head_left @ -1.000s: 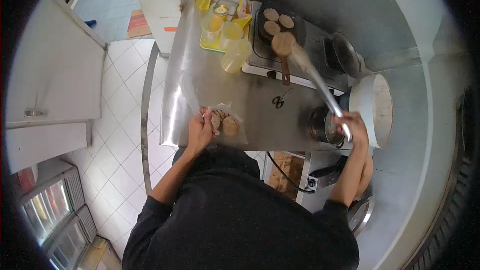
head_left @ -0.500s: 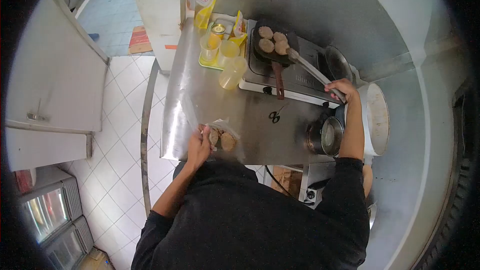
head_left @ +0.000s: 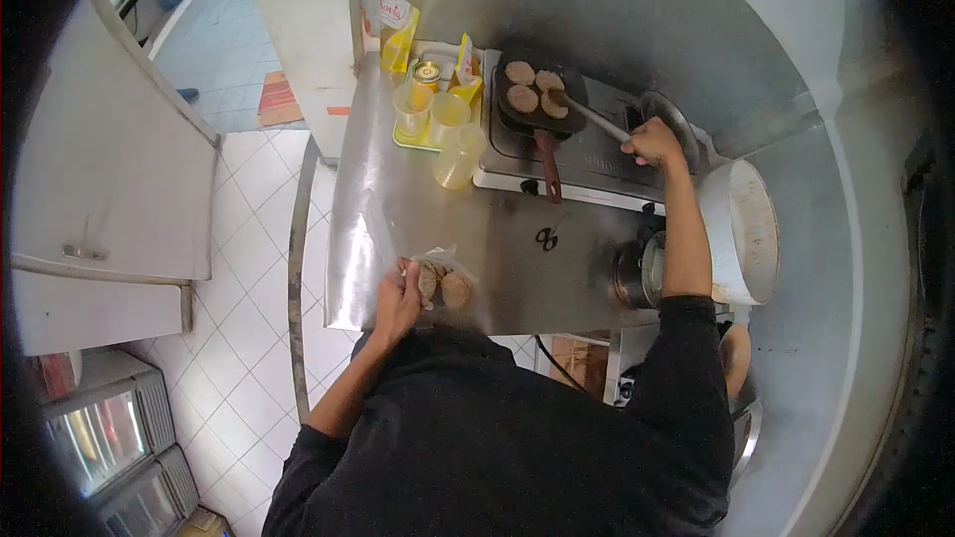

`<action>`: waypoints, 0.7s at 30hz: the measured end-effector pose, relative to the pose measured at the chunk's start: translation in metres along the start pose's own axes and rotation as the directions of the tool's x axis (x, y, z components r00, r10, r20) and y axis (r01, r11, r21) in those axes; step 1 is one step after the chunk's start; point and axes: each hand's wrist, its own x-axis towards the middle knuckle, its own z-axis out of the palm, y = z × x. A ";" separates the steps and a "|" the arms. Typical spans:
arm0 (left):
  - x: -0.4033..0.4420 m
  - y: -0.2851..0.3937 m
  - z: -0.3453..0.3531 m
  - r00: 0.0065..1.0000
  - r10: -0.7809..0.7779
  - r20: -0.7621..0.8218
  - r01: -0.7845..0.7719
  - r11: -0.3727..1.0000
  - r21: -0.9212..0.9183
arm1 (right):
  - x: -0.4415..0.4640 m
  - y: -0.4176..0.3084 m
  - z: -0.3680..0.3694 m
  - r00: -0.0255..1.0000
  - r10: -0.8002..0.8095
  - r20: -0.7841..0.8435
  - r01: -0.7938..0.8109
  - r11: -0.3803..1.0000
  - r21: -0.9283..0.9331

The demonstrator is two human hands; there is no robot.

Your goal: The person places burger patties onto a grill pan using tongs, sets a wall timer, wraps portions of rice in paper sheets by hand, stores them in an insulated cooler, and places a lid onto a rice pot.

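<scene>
While the right hand has its fingers wrapped round the tongs, their long axis slants forward-left to 4 patties in the pan; the left hand's fingers pinch a plastic bag on the tabletop, 2 discs visible inside.

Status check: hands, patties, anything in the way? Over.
Right hand grips tongs, tip at one of four patties in pan. Left hand holds plastic bag, more patties inside. Scissors on counter between bag and stove, possibly in the way.

Four patties in one skillet, three cups, two pouches
</scene>
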 end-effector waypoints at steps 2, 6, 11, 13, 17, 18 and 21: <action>-0.002 -0.002 -0.002 0.999 0.031 -0.024 -0.029 0.997 0.067 | -0.014 -0.016 -0.014 1.000 0.006 0.028 -0.006 1.000 -0.010; -0.004 -0.004 -0.001 0.999 -0.029 -0.015 0.030 1.000 0.005 | -0.010 -0.019 -0.025 1.000 -0.007 -0.007 0.006 0.993 -0.114; 0.002 -0.012 0.001 1.000 -0.005 -0.004 0.005 1.000 -0.011 | -0.006 -0.040 -0.004 0.923 -0.188 -0.337 -0.028 0.838 -0.545; 0.000 -0.004 -0.001 1.000 -0.018 -0.007 0.018 1.000 0.012 | -0.014 -0.060 -0.006 0.932 -0.248 -0.265 0.007 0.743 -0.669; -0.002 0.000 -0.003 0.999 -0.042 -0.026 0.043 0.998 0.043 | -0.028 -0.091 -0.022 0.905 -0.358 -0.231 0.045 0.618 -0.785; -0.003 -0.001 -0.003 0.998 -0.056 -0.020 0.057 0.997 0.044 | -0.025 -0.092 -0.021 0.886 -0.394 -0.243 0.059 0.616 -0.786; 0.002 -0.010 0.000 0.999 -0.010 -0.035 0.010 1.000 0.003 | -0.014 -0.091 -0.019 0.848 -0.472 -0.244 0.095 0.586 -0.805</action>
